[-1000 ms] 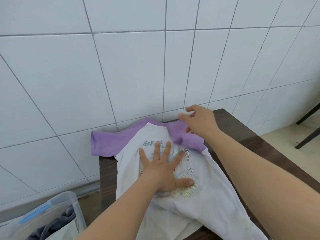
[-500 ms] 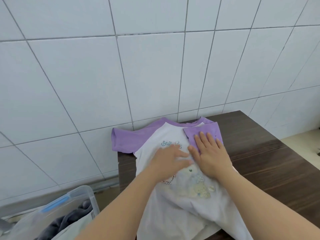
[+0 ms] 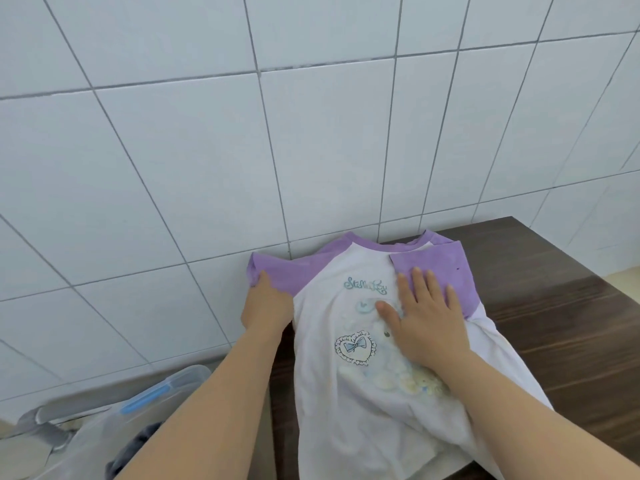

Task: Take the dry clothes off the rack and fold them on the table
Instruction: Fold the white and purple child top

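Note:
A white T-shirt (image 3: pixel 349 403) with purple sleeves and a pale printed heart lies face up on the dark wooden table (image 3: pixel 554 327). Its right sleeve is folded inward over the chest. My right hand (image 3: pixel 424 318) presses flat on that folded sleeve and the print, fingers spread. My left hand (image 3: pixel 266 304) grips the left purple sleeve (image 3: pixel 294 271), which hangs past the table's left edge against the wall. The shirt's hem droops over the near edge.
A white tiled wall (image 3: pixel 311 133) rises directly behind the table. A clear plastic bin (image 3: pixel 145 410) with a blue latch stands on the floor at lower left and holds dark and light laundry. Bare tabletop extends to the right of the shirt.
My left hand left the shirt's chest and took hold of the left sleeve. My right hand laid the right sleeve over the chest and now presses it flat.

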Demonstrator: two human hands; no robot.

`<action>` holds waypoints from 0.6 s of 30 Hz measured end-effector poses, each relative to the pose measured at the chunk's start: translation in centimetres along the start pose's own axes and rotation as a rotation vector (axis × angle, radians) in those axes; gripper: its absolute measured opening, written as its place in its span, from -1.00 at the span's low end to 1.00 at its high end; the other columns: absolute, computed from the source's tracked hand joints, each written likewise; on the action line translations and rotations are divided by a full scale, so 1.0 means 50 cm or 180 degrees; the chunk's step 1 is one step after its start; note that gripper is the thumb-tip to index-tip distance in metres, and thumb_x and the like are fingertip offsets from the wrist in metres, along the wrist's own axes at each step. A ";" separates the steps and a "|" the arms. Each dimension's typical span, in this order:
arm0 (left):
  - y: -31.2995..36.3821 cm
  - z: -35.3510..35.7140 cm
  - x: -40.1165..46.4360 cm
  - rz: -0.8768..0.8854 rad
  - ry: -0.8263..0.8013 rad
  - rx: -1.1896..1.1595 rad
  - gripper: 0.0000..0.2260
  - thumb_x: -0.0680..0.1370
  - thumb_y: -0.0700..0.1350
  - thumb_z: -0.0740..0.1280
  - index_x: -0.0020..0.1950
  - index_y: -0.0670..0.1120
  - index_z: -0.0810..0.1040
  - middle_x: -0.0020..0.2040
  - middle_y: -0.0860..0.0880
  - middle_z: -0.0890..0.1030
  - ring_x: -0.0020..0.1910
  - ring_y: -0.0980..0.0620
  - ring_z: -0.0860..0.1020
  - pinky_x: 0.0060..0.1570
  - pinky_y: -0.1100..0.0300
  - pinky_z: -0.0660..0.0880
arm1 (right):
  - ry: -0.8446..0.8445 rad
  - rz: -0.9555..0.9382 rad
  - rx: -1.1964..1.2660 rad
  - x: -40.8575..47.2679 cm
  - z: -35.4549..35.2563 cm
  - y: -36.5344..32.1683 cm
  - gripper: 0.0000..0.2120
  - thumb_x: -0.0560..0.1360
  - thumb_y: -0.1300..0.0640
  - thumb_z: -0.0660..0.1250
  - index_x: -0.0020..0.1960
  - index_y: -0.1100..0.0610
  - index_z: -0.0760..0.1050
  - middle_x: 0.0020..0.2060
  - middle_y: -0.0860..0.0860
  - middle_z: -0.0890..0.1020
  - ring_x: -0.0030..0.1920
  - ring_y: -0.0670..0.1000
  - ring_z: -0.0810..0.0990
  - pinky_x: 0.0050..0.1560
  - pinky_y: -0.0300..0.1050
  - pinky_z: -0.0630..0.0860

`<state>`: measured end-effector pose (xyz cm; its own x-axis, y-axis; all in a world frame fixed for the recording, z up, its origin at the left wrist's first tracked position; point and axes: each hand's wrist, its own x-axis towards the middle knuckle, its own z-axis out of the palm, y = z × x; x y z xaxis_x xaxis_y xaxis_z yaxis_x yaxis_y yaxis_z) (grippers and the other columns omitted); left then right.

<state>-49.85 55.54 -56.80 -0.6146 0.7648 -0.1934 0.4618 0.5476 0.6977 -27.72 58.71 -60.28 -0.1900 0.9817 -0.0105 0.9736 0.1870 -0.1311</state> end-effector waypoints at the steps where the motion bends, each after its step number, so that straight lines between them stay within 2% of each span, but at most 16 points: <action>1: 0.008 -0.001 -0.005 0.0209 0.0232 0.0385 -0.45 0.55 -0.26 0.13 0.55 -0.09 0.13 0.46 -0.17 0.28 0.36 -0.15 0.34 0.25 0.09 0.29 | 0.0018 -0.0012 -0.0007 -0.001 0.002 -0.001 -0.01 0.25 -0.40 -0.53 0.58 0.02 -0.16 0.57 0.00 -0.14 0.55 0.01 -0.22 0.51 0.09 -0.22; 2: 0.019 0.003 -0.008 0.0545 0.0491 0.0741 -0.43 0.55 -0.25 0.13 0.55 -0.11 0.09 0.50 -0.17 0.21 0.44 -0.14 0.25 0.35 0.05 0.22 | 0.0055 -0.0011 0.0004 -0.003 0.001 -0.002 0.00 0.23 -0.40 -0.53 0.58 0.02 -0.16 0.57 0.00 -0.14 0.55 0.01 -0.21 0.51 0.09 -0.22; 4: 0.054 0.024 -0.023 0.1302 0.0771 0.1346 -0.42 0.58 -0.16 0.11 0.57 -0.13 -0.03 0.58 -0.15 -0.05 0.56 -0.11 -0.08 0.49 -0.01 -0.06 | 0.0073 -0.0019 0.0041 -0.003 -0.001 -0.005 -0.01 0.24 -0.40 -0.53 0.58 0.01 -0.16 0.57 -0.01 -0.14 0.55 0.01 -0.21 0.51 0.09 -0.22; 6: 0.083 0.061 -0.047 0.1980 0.0454 0.1854 -0.39 0.64 0.01 0.06 0.58 -0.13 -0.16 0.57 -0.13 -0.25 0.54 -0.11 -0.29 0.49 -0.02 -0.25 | 0.0057 -0.0044 0.0027 -0.005 -0.002 -0.004 -0.01 0.25 -0.39 -0.53 0.58 0.02 -0.15 0.57 0.00 -0.13 0.55 0.01 -0.21 0.50 0.10 -0.23; 8: 0.093 0.098 -0.070 0.2333 -0.0361 0.2236 -0.40 0.64 0.15 0.00 0.57 0.03 -0.24 0.56 -0.16 -0.29 0.53 -0.15 -0.32 0.49 -0.06 -0.29 | 0.0112 -0.0088 0.0009 -0.006 0.001 -0.002 -0.03 0.27 -0.36 -0.52 0.58 0.03 -0.13 0.57 0.02 -0.11 0.56 0.03 -0.19 0.50 0.10 -0.23; 10: 0.091 0.120 -0.072 0.2159 -0.1167 0.2422 -0.45 0.64 0.21 -0.07 0.53 0.20 -0.29 0.57 -0.14 -0.26 0.54 -0.17 -0.29 0.49 -0.11 -0.26 | 0.0176 -0.0153 -0.0020 -0.004 0.004 0.000 -0.06 0.27 -0.30 -0.51 0.58 0.04 -0.12 0.57 0.04 -0.10 0.56 0.05 -0.17 0.50 0.11 -0.22; 11: 0.087 0.127 -0.067 0.2043 -0.1339 0.2470 -0.46 0.63 0.23 -0.10 0.52 0.21 -0.32 0.57 -0.11 -0.25 0.54 -0.15 -0.27 0.48 -0.12 -0.26 | 0.0161 -0.0167 -0.0026 -0.004 0.004 0.004 -0.06 0.28 -0.29 -0.51 0.58 0.04 -0.12 0.57 0.05 -0.10 0.56 0.06 -0.17 0.50 0.10 -0.23; 13: 0.084 0.120 -0.062 0.1961 -0.1362 0.2424 -0.41 0.62 0.26 -0.07 0.53 0.15 -0.32 0.59 -0.05 -0.21 0.55 -0.10 -0.24 0.49 -0.10 -0.24 | 0.0086 -0.0169 -0.0056 -0.006 0.005 0.003 -0.06 0.28 -0.28 -0.52 0.58 0.04 -0.13 0.57 0.05 -0.11 0.56 0.05 -0.17 0.49 0.10 -0.24; 14: 0.087 0.111 -0.063 0.1966 -0.1373 0.2150 -0.38 0.62 0.25 -0.02 0.56 0.10 -0.26 0.60 -0.03 -0.13 0.56 -0.06 -0.17 0.50 -0.03 -0.19 | 0.0051 -0.0154 -0.0057 -0.007 0.004 0.004 -0.06 0.28 -0.29 -0.53 0.58 0.04 -0.13 0.57 0.04 -0.11 0.56 0.04 -0.18 0.49 0.11 -0.24; 16: 0.094 0.086 -0.071 0.1860 -0.1308 0.1121 -0.42 0.63 0.15 0.11 0.58 -0.01 0.01 0.52 0.02 0.21 0.49 0.02 0.16 0.41 0.21 0.06 | -0.0075 -0.0115 0.0156 -0.002 -0.001 0.005 -0.11 0.35 -0.34 -0.48 0.58 0.04 -0.15 0.57 0.01 -0.13 0.55 0.02 -0.20 0.49 0.10 -0.26; 17: 0.093 0.073 -0.075 0.1787 -0.1101 0.0706 -0.48 0.63 0.08 0.17 0.55 -0.04 0.15 0.43 0.04 0.34 0.40 0.04 0.29 0.28 0.28 0.18 | -0.0186 -0.0113 0.0350 -0.001 -0.016 0.006 -0.20 0.45 -0.35 -0.39 0.58 0.04 -0.16 0.57 -0.01 -0.13 0.55 -0.01 -0.20 0.49 0.08 -0.27; 18: 0.089 0.060 -0.078 0.1738 -0.0774 0.0518 -0.52 0.63 0.02 0.20 0.52 -0.06 0.24 0.41 0.02 0.38 0.37 0.03 0.34 0.22 0.27 0.23 | -0.0314 -0.0107 0.0732 0.001 -0.033 0.010 -0.30 0.56 -0.31 -0.26 0.58 0.05 -0.15 0.57 -0.02 -0.11 0.55 -0.03 -0.19 0.50 0.05 -0.26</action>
<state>-43.50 56.01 -55.02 -0.1075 0.9942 -0.0030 0.7721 0.0854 0.6298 -27.05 58.92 -58.70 -0.2441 0.9648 -0.0976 0.9142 0.1953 -0.3552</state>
